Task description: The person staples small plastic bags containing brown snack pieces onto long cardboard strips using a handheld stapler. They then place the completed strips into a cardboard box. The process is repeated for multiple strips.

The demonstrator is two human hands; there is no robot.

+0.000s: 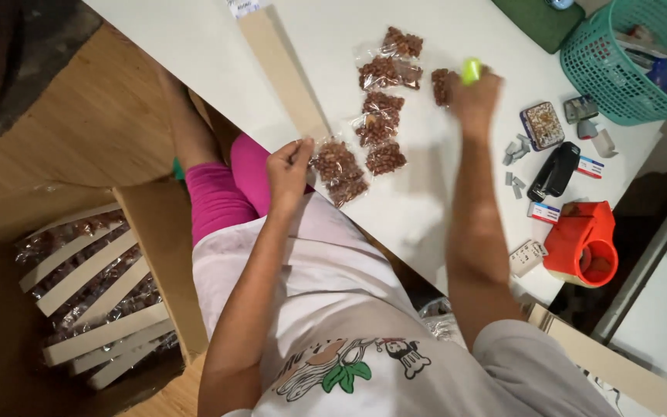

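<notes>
The left hand (289, 166) pinches a small clear bag of brown nuts (339, 170) at the white desk (194, 46) edge, where it might slip off, while the blurry right hand (474, 93) squeezes something yellow-green (470, 70).

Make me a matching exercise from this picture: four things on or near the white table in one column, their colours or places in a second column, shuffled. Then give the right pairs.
Things:
1. tape dispenser
2. basket
3. stapler
4. bag of brown nuts

Colours or places:
A. black, lying among small boxes of staples
B. pinched at its edge by the left hand
C. teal, at the far right corner of the table
D. red-orange, at the table's near right edge

Pairs: 1-D, 2-C, 3-A, 4-B
</notes>
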